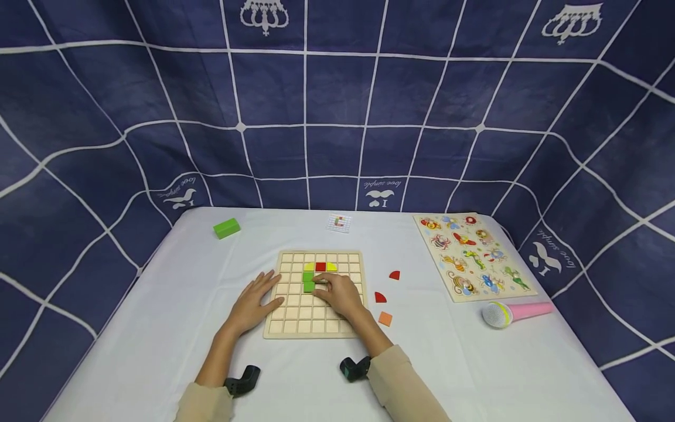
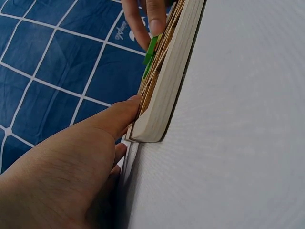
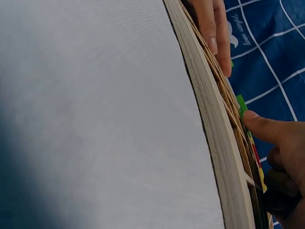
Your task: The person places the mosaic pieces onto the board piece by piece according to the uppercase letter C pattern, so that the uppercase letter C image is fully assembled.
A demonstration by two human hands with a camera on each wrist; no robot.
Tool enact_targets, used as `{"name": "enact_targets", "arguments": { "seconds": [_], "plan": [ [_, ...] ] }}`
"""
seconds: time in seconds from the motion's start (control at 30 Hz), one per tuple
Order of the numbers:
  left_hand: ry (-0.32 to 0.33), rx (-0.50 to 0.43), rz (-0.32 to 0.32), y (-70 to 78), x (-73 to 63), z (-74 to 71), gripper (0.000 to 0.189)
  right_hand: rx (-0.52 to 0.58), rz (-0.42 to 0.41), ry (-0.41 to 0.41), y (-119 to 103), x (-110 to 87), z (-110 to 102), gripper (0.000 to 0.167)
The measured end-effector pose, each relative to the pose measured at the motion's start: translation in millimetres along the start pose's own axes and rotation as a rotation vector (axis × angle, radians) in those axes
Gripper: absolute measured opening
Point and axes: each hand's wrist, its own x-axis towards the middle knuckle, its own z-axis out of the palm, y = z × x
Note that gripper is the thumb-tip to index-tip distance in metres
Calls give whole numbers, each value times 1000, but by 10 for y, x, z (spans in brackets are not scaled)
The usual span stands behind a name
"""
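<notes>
A wooden grid board lies on the table. On its left edge rests my left hand, fingers spread; the left wrist view shows that thumb on the rim. Over the board's middle, my right hand pinches a green square tile between thumb and fingers. In the left wrist view this green tile stands tilted above the grid. Another green tile sits just behind it. Farther back are a red square tile and yellow quarter-round tiles on either side of it.
Right of the board lie two red quarter-round tiles and an orange square. Farther right are an insect picture puzzle and a pink toy microphone. A pattern card and a green block lie toward the back.
</notes>
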Motion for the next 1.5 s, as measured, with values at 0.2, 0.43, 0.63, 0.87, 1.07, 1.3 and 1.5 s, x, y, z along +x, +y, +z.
{"name": "enact_targets", "arguments": {
  "seconds": [0.2, 0.43, 0.63, 0.87, 1.07, 1.3, 1.5],
  "plan": [
    [5, 4, -4, 1, 15, 11, 64, -20, -4, -6, 3, 14, 18, 28],
    [10, 4, 6, 8, 21, 11, 63, -17, -4, -9, 6, 18, 19, 29],
    [-1, 1, -4, -8, 24, 8, 63, 73, -12, 21, 60, -58, -86, 29],
    [11, 5, -15, -9, 4, -14, 63, 53, 50, 146, 237, -181, -430, 28],
    [9, 0, -14, -24, -4, 1, 63, -12, 164, 263, 574, -313, -793, 32],
    [9, 1, -6, -30, -13, 29, 63, -87, 343, 340, 966, -529, -1085, 36],
    [24, 9, 11, -29, 2, 35, 63, -104, 411, 295, 1084, -562, -1085, 39]
  ]
}}
